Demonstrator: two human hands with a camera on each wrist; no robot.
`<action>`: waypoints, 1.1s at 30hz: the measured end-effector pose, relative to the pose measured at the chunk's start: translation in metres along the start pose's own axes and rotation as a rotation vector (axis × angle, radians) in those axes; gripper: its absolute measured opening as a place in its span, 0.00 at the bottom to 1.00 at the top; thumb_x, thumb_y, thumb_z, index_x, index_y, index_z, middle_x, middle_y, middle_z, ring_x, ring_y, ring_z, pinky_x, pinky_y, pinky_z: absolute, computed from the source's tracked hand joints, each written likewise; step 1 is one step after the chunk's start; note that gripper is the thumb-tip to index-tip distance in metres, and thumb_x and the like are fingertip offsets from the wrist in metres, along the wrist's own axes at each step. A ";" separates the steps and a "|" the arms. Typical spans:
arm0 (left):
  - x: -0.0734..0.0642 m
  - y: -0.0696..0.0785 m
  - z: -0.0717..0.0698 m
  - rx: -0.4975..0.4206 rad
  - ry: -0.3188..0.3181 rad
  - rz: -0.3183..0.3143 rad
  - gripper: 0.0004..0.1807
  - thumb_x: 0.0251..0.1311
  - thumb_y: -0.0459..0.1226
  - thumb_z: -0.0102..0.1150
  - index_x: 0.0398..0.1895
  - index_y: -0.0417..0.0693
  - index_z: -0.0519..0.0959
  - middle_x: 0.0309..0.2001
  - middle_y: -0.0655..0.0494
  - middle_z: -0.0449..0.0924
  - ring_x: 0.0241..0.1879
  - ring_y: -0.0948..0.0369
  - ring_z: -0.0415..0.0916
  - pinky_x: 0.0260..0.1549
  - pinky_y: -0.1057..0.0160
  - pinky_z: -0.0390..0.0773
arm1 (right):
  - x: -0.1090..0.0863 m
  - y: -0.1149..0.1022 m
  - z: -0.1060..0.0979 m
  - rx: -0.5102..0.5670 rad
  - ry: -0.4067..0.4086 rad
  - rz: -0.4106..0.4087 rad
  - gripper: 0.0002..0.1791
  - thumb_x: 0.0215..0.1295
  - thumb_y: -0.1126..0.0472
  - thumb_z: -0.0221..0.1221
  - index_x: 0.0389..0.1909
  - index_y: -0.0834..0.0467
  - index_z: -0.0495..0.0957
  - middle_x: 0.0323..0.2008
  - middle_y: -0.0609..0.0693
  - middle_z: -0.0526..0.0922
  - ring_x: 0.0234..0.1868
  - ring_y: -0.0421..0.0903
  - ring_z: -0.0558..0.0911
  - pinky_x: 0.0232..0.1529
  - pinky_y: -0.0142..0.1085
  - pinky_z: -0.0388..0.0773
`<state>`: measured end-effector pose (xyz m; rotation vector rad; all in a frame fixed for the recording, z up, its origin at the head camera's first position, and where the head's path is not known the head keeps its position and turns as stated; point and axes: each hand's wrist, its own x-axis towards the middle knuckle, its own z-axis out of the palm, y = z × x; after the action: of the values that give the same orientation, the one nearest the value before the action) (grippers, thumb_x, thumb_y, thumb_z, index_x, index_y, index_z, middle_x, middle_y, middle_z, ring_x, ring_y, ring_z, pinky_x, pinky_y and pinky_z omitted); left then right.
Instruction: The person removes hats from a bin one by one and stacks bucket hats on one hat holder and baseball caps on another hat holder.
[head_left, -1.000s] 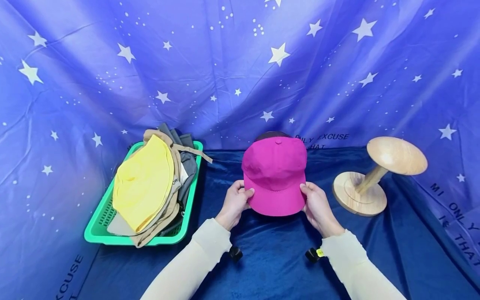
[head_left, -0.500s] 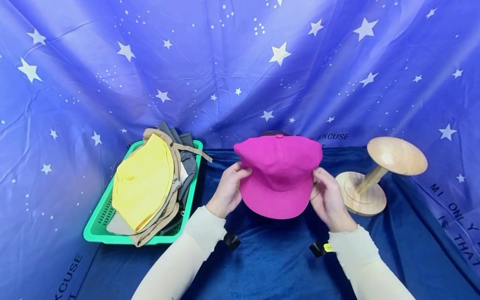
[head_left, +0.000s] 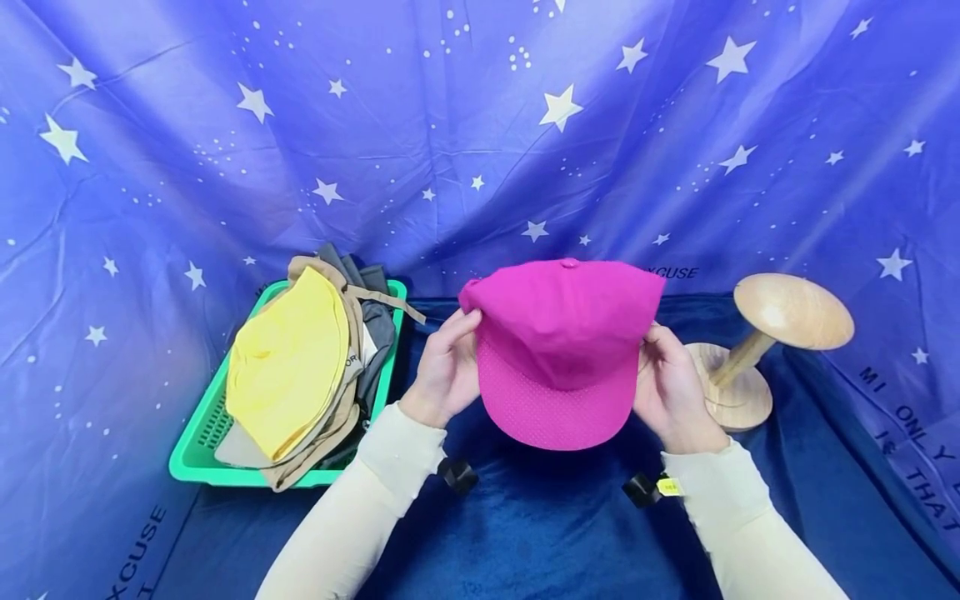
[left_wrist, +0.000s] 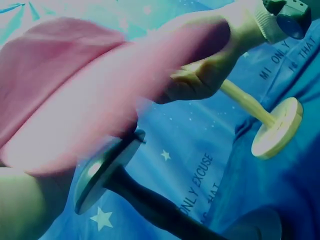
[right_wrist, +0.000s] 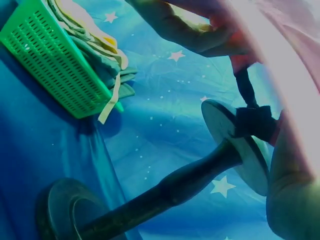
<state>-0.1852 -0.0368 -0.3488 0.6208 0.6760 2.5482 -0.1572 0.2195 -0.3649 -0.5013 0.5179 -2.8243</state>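
A magenta cap [head_left: 562, 333] with a dotted brim hangs in mid-air, brim toward me. Its left side is pinched by my left hand [head_left: 444, 367], thumb on the outside and some fingers hidden behind. On the other side my right hand [head_left: 675, 387] grips the edge, its fingers partly behind the fabric. In the right wrist view a dark strap [right_wrist: 255, 120] dangles from the cap. A dark hat stand [left_wrist: 142, 197] with a round top is just beyond and below the cap in both wrist views. The cap hides that stand in the head view.
To the left, a green basket [head_left: 174, 467] holds a yellow hat [head_left: 288, 367] atop several tan and grey ones. A light wooden hat stand [head_left: 793, 310] stands at the right, its base partly behind my right hand. A starry blue curtain [head_left: 420, 100] hangs behind.
The cap has come up and closer to my head, looking larger and stretched wider. My hands have moved apart with it. The dark stand's top, visible behind it before, is now covered.
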 end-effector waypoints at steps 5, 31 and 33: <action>0.003 0.005 -0.001 -0.029 0.031 0.016 0.07 0.65 0.34 0.46 0.38 0.47 0.75 0.37 0.56 0.77 0.39 0.61 0.74 0.43 0.62 0.71 | 0.002 -0.002 -0.002 0.035 -0.019 0.012 0.13 0.67 0.70 0.38 0.29 0.68 0.71 0.32 0.58 0.81 0.36 0.49 0.79 0.40 0.39 0.73; 0.049 0.029 -0.006 0.053 0.259 0.004 0.16 0.75 0.42 0.38 0.54 0.44 0.71 0.50 0.56 0.74 0.52 0.62 0.71 0.57 0.63 0.66 | 0.054 -0.026 0.007 -0.091 0.042 -0.013 0.23 0.75 0.64 0.36 0.26 0.68 0.75 0.25 0.57 0.80 0.30 0.51 0.79 0.37 0.41 0.75; 0.058 0.029 -0.011 0.060 0.348 0.013 0.15 0.75 0.41 0.37 0.54 0.43 0.70 0.52 0.56 0.73 0.55 0.63 0.70 0.59 0.65 0.65 | 0.062 -0.027 0.000 -0.079 0.102 -0.019 0.19 0.74 0.65 0.39 0.30 0.69 0.76 0.26 0.58 0.80 0.30 0.52 0.80 0.36 0.41 0.76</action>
<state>-0.2461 -0.0341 -0.3239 0.1980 0.8681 2.6826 -0.2187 0.2271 -0.3363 -0.3794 0.6502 -2.8683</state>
